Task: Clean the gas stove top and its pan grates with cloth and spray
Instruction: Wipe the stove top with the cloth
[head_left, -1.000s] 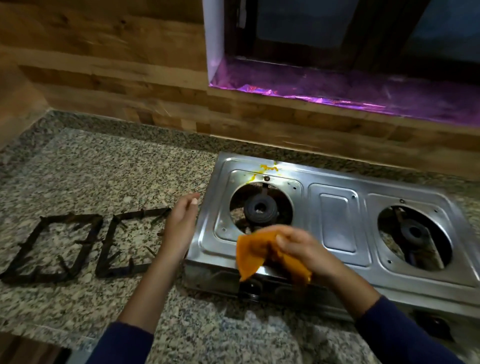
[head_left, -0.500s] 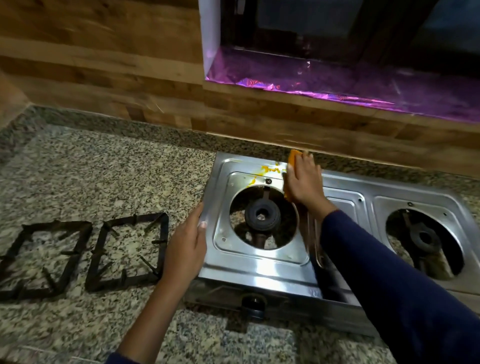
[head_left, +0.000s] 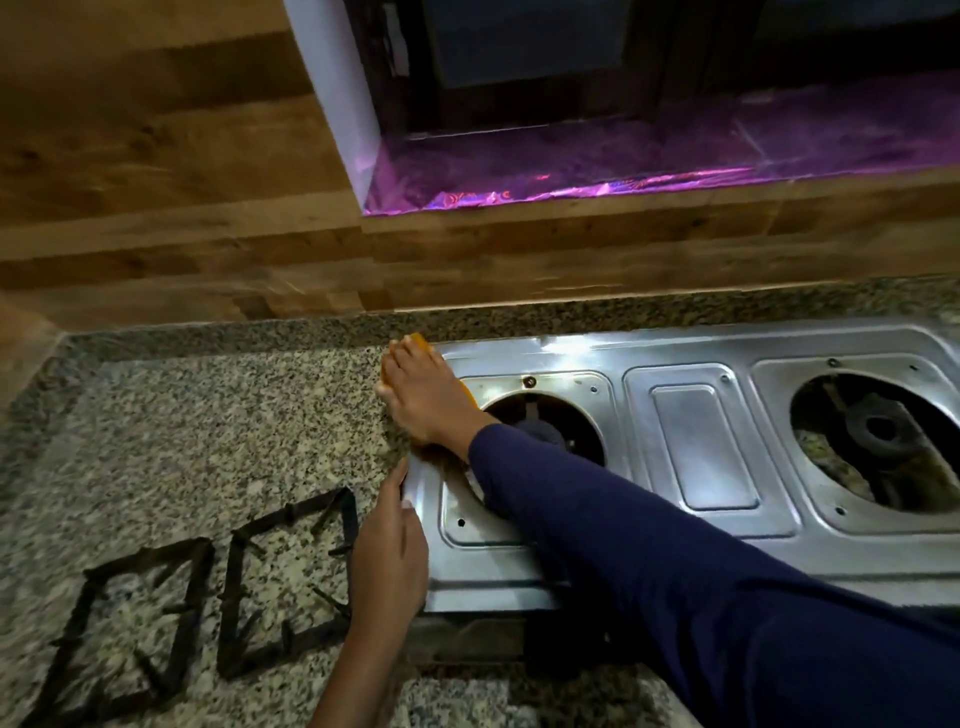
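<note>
Head view. The rectangular stainless-steel 2-burner gas stove (head_left: 696, 447) is sitting on the speckled grey granite tabletop (head_left: 208, 441), close to the wood-panelled wall (head_left: 156, 208).

The right hand (head_left: 423, 397), in a dark blue long sleeve (head_left: 675, 561), is reaching across the left burner opening (head_left: 550, 426) and pressing flat on the far-left corner of the stove top. Its fingers are lying extended over a folded orange cloth (head_left: 418, 341), pinning it to the metal; only the cloth's edges are showing around the hand.

The left hand (head_left: 387, 556) is resting against the stove's left edge, fingers curled loosely along the rim and bracing it, gripping nothing else.

2 black square metal pan grates (head_left: 145, 629) are lying flat on the tabletop, side by side, left of the stove; the nearer one is partly hidden by the left hand.

The right burner (head_left: 878, 431) is showing uncovered.
</note>
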